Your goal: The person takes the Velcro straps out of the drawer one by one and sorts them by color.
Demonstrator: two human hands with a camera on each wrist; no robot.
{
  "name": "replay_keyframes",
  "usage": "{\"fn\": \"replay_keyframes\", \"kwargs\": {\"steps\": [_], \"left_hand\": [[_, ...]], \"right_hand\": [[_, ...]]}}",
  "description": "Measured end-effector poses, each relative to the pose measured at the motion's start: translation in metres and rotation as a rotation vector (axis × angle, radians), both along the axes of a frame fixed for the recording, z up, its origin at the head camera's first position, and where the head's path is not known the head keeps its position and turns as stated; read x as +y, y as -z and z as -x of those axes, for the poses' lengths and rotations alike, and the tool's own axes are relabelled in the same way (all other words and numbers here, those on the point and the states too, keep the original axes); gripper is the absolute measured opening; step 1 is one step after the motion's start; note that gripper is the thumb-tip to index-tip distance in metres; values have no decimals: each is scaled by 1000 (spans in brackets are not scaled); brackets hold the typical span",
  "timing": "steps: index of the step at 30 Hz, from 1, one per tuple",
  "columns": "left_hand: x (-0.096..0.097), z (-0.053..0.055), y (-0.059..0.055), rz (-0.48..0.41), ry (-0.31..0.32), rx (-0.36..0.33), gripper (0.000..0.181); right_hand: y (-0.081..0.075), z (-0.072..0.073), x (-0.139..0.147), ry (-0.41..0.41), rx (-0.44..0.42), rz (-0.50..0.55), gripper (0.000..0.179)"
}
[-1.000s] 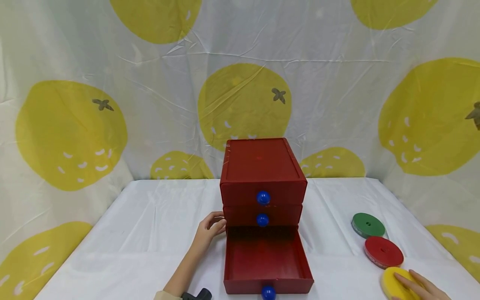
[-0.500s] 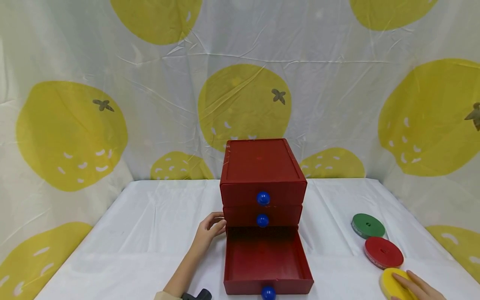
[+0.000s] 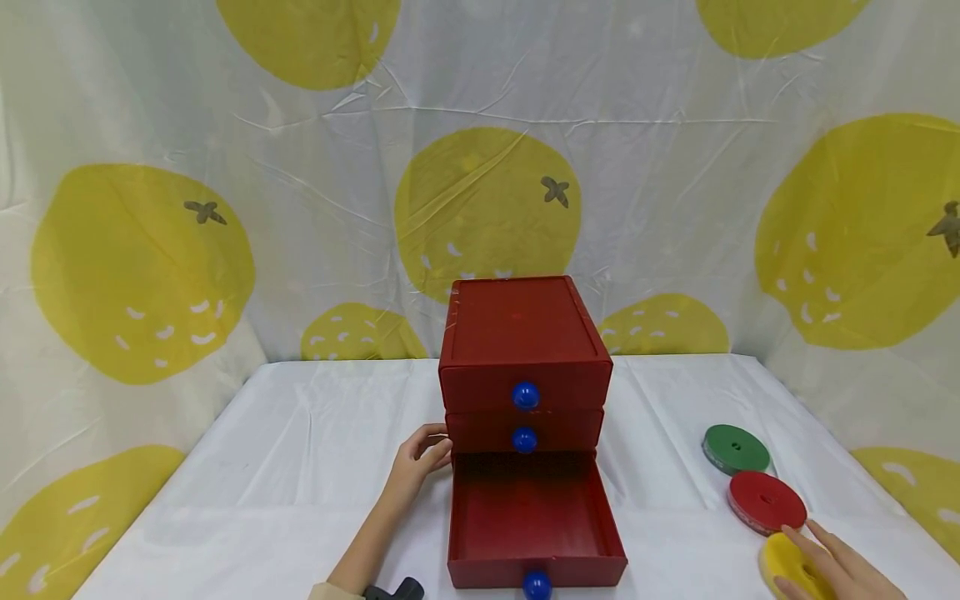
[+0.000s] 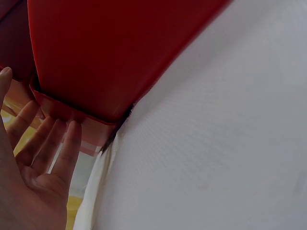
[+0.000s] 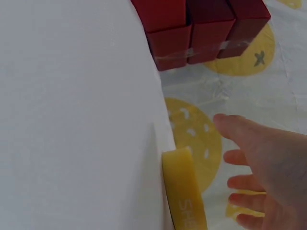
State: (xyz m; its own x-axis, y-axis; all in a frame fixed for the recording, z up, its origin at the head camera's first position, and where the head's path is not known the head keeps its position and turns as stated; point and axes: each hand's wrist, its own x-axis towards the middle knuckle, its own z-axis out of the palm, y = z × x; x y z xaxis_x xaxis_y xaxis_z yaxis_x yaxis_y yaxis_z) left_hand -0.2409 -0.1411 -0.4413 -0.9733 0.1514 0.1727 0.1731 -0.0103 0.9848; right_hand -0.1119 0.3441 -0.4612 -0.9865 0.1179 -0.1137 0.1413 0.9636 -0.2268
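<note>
A red drawer cabinet (image 3: 525,333) with blue knobs stands in the middle of the table, its bottom drawer (image 3: 525,517) pulled out with nothing inside. My left hand (image 3: 422,454) rests at the cabinet's left side; in the left wrist view its extended fingertips are right at the red casing (image 4: 72,115). At the lower right lies a flat yellow roll (image 3: 787,562) with a small centre hole and pale lettering on its edge. Over it is my right hand (image 3: 840,567), fingers spread. In the right wrist view that hand holds nothing and is apart from the yellow roll (image 5: 184,191).
Beyond the yellow roll lie a matching red roll (image 3: 767,502) and a green roll (image 3: 737,450), in a slanting row. A white cloth (image 3: 337,417) covers the table. Behind hangs a curtain (image 3: 315,208) printed with yellow fruit.
My right hand has lifted its fingers from the top of the yellow roll and moved slightly forward toward the red one. The left hand and the drawer have stayed put.
</note>
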Motion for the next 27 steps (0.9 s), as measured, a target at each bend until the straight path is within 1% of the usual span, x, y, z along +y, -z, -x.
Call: {"fn": "replay_keyframes", "kwargs": {"steps": [2,3,4,6,8,9,10,11,13,15,18,19,20,22,26,27], "left_hand": [[0,0,0,-2,2,0,28],[1,0,-1,-2,7,-4,27],[1,0,0,2,13,-1,28],[1,0,0,6,18,0,28],[1,0,0,5,18,2,28],[1,0,0,3,13,2,28],[1,0,0,-1,8,7,28],[1,-1,0,-9,2,7,27],[0,0,0,-16,-3,8,27],[0,0,0,-18,0,8,27],[0,1,0,-18,2,4,27],[0,1,0,-19,1,4,27],[0,1,0,-19,0,5,27],[0,0,0,-17,0,11,28],[0,0,0,-13,2,19,28],[0,-1,0,-11,4,20,28]], "right_hand": [[-7,2,-6,-37,73,0,88],[-11,2,-10,-58,136,7,84],[-15,2,-14,-74,182,14,82],[-23,2,-23,-103,231,41,79],[-31,4,-31,-134,245,70,78],[-34,5,-35,-146,236,82,78],[-37,6,-38,-155,208,88,79],[-39,7,-41,-167,208,92,80],[-40,8,-47,-191,240,92,78],[-39,8,-53,-217,331,80,74],[-34,7,-60,-274,524,74,71],[-33,8,-63,-291,582,69,71],[-32,8,-66,-303,621,65,72],[-33,8,-72,-318,642,63,74],[-38,9,-84,-316,588,63,76],[-39,10,-87,-323,591,67,76]]}}
